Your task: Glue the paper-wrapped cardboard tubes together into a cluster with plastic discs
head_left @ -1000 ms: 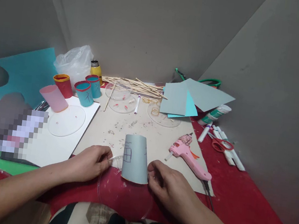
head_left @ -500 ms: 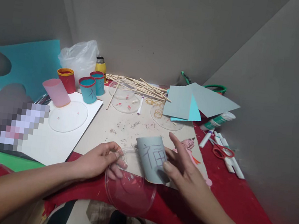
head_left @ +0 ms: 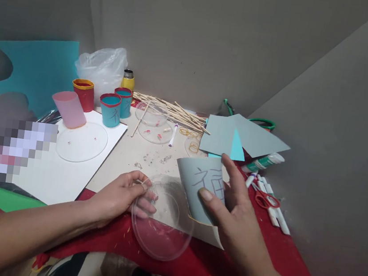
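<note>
My left hand [head_left: 127,194] pinches the rim of a clear round plastic lid [head_left: 162,222] that juts over the table's near edge. My right hand [head_left: 230,208] holds a grey-blue paper tube [head_left: 200,187] with a drawn character on it, thumb on its front and fingers behind it. The tube is lifted and tilted just right of the lid. The pink glue gun is hidden behind my right hand.
Paper cups [head_left: 110,109] and a pink tube [head_left: 69,109] stand at the back left by a white board [head_left: 65,172] bearing a clear disc [head_left: 81,141]. Wooden sticks [head_left: 170,108], rubber bands, grey paper sheets [head_left: 241,136], markers and red scissors [head_left: 265,199] lie behind and right.
My right hand has picked the paper tube up off the lid, turned it so the character faces me, and carried it rightward. My left hand kept hold of the lid.
</note>
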The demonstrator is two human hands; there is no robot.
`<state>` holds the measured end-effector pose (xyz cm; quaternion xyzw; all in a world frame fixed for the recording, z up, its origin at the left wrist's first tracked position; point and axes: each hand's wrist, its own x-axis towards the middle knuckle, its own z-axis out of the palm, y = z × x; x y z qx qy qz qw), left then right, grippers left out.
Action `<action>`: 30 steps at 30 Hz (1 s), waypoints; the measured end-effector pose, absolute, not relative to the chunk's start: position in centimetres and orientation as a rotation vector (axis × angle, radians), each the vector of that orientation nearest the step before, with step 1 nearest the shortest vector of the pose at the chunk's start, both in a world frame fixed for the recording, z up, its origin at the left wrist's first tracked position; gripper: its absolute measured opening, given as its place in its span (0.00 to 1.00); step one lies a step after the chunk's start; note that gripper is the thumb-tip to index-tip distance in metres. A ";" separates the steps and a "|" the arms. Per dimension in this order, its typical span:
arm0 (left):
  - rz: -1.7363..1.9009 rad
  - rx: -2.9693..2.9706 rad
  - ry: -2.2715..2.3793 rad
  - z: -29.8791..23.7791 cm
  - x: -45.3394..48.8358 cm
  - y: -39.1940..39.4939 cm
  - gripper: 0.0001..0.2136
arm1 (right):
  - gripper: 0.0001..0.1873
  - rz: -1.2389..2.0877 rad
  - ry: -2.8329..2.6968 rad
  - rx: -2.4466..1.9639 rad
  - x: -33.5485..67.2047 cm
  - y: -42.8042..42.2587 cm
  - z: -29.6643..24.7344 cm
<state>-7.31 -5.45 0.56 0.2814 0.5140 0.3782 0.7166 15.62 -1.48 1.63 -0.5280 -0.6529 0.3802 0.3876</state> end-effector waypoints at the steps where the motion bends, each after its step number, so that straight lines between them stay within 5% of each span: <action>1: 0.845 0.616 1.144 0.8 -7.2 -5.4 0.03 | 0.47 0.985 -1.663 -1.320 15.1 -1.4 1.8; 30: 0.941 0.812 0.929 0.4 -5.9 -6.3 0.18 | 0.42 0.472 -2.124 -1.097 10.4 -1.5 0.1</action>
